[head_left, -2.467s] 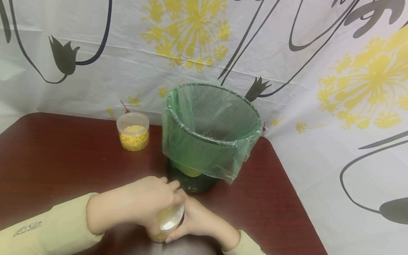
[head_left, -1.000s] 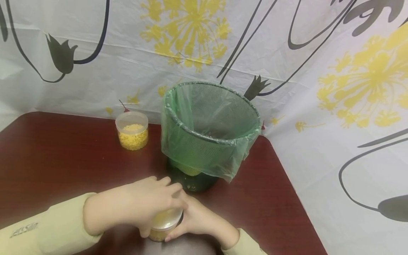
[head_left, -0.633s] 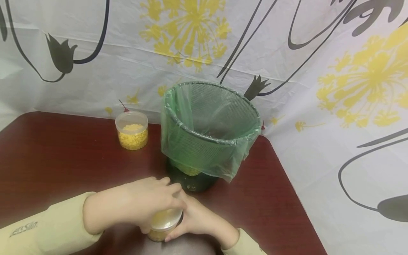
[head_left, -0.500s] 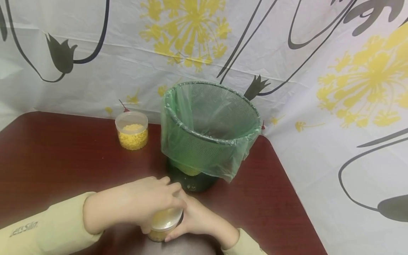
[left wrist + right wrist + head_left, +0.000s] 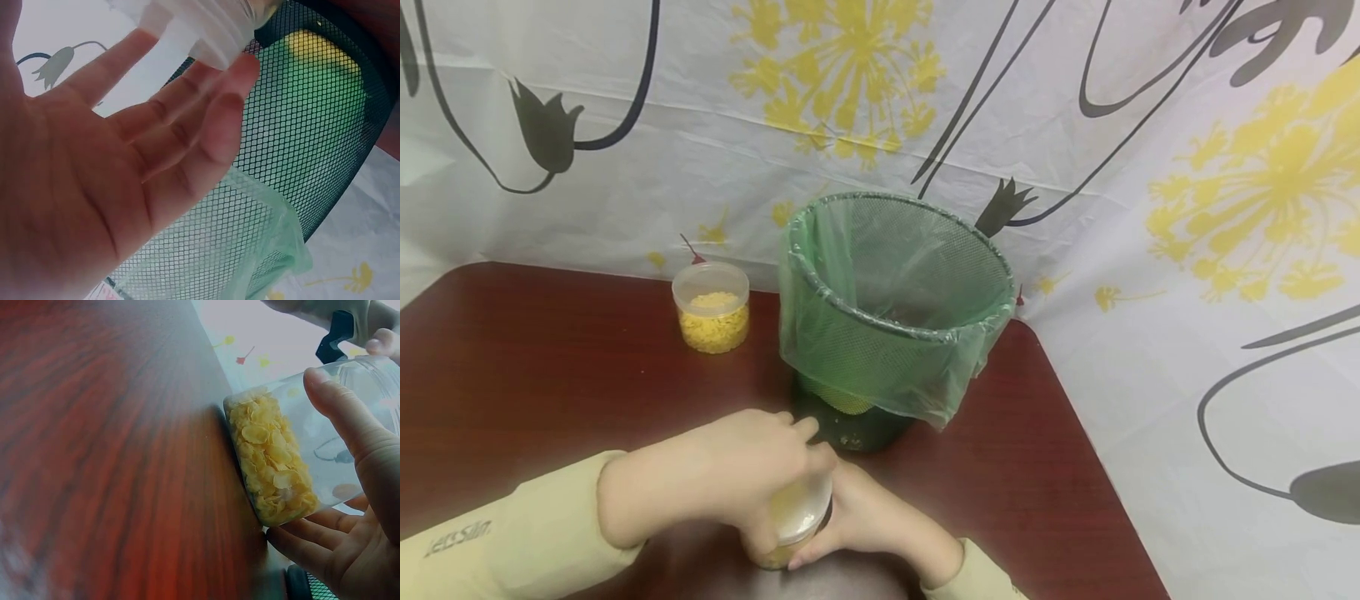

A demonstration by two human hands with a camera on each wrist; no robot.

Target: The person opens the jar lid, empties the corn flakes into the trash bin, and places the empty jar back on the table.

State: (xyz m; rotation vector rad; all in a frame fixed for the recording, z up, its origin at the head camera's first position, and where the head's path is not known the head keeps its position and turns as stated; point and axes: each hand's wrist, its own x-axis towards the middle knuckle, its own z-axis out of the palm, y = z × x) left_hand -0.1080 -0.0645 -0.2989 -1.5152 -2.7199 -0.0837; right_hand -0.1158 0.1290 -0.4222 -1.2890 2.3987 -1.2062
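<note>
Low in the head view, a clear round jar [image 5: 778, 557] stands on the table with a translucent lid [image 5: 801, 510] on top. In the right wrist view the jar's lower part is filled with yellow flakes [image 5: 272, 456]. My left hand [image 5: 722, 467] reaches over from the left, its fingers and thumb gripping the lid's edge. The left wrist view has those fingertips right at the ridged lid side [image 5: 215, 28]. My right hand [image 5: 872, 512] holds the jar's body from the right, thumb on the near side. Part of the lid is hidden under the left hand.
A mesh waste bin [image 5: 887, 325] with a green plastic liner stands just beyond my hands. Further left, another clear jar [image 5: 713, 325] is partly filled with yellow flakes. The dark red table [image 5: 550, 367] ends at a patterned white cloth [image 5: 1075, 208] behind and right.
My left hand has turned on the lid, its fingers drawing in and its thumb shifting right, back to much the pose of 2.5 s ago. The right hand and jar stay put.
</note>
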